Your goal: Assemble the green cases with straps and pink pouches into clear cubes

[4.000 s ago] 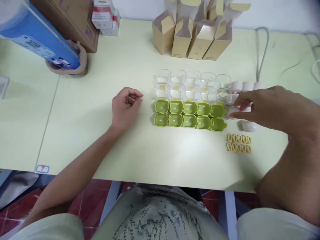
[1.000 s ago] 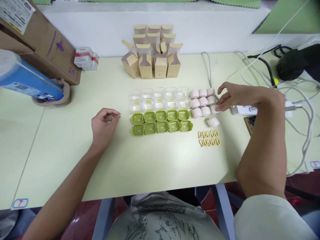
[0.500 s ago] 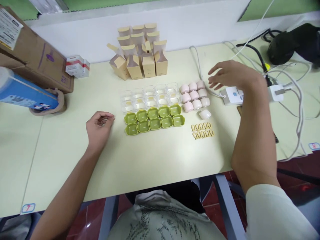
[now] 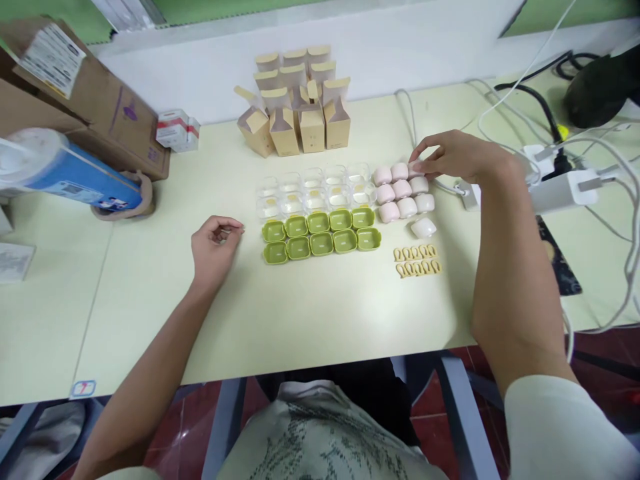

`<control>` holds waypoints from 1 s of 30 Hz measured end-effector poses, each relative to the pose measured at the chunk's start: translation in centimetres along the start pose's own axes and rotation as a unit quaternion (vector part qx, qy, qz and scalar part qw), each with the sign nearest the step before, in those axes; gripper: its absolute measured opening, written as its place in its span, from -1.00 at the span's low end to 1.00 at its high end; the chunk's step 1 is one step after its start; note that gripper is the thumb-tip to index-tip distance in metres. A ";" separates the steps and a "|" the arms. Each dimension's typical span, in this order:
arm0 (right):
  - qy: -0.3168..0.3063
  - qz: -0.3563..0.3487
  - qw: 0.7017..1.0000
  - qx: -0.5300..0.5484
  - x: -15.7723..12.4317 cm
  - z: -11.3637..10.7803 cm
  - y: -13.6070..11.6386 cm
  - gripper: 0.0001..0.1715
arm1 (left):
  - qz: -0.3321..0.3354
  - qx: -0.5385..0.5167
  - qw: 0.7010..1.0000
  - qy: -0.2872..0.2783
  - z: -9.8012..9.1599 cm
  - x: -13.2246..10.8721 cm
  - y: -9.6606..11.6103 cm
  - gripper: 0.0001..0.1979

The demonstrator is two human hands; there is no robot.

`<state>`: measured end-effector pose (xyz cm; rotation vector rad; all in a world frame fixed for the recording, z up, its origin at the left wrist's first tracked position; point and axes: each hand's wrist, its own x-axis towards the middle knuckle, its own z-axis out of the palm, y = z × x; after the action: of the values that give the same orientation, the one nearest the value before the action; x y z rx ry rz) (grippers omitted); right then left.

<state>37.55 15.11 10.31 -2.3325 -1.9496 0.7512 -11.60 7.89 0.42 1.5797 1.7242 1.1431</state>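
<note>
Pink pieces (image 4: 402, 189) sit on the worktop (image 4: 320, 307), the right hand (image 4: 450, 153) at a corner piece (image 4: 415, 174), grip slightly parted, hold unclear; the left hand (image 4: 214, 248) rests half-curled, empty

Count: green cups (image 4: 321, 243), 10, as two rows of five; clear cups (image 4: 315, 198), 10, likewise; pale rounded pieces (image 4: 401, 189), 10 (nine blocked, one apart); yellow loops (image 4: 418, 270), 10; open cardboard boxes (image 4: 312, 130), front row 4, rear ones partly hidden.

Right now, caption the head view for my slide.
Right-hand grip at rounded, glossy, pale pink pieces beside squarish, shiny green cups; left-hand grip loosely curled, left of the cups.
</note>
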 end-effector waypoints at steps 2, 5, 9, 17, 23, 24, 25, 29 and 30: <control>0.012 -0.024 0.999 -0.017 1.1 0.3 0.9 -0.44 | 0.006 0.002 1.000 0.003 0.1 0.0 0.2 -0.89; 0.006 -0.094 0.995 -0.022 2.5 0.6 2.1 -0.03 | 0.014 0.001 1.000 0.003 0.2 0.0 0.3 -0.90; 0.004 -0.125 0.991 -0.038 3.2 0.6 2.5 0.22 | 0.020 0.001 1.000 0.013 0.5 0.2 0.0 -0.90; 0.063 -0.063 0.996 -0.007 0.5 -0.3 0.0 0.00 | 0.025 -0.028 0.999 0.029 1.0 0.9 -0.6 -0.83; 0.339 -0.137 0.928 0.072 -2.1 0.2 -2.5 0.12 | -0.053 -0.123 0.989 0.061 2.4 3.6 0.4 -0.76; 0.376 -0.152 0.910 0.085 -2.4 0.7 -2.5 0.08 | -0.064 -0.143 0.985 0.076 2.8 4.0 0.6 -0.75; 0.405 -0.161 0.895 0.092 -2.9 1.2 -2.3 0.02 | -0.065 -0.157 0.981 0.089 3.1 4.3 0.7 -0.75; 0.425 -0.126 0.895 0.054 -7.3 4.5 0.2 -0.19 | -0.026 -0.166 0.979 0.111 3.8 4.5 0.7 -0.70; 0.450 -0.101 0.886 0.043 -9.0 5.7 1.2 -0.27 | -0.012 -0.168 0.980 0.106 3.9 4.4 0.5 -0.69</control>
<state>35.62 4.77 8.03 -1.8337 -1.5984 -0.2502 -8.84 13.02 -0.37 1.2666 1.5692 1.5445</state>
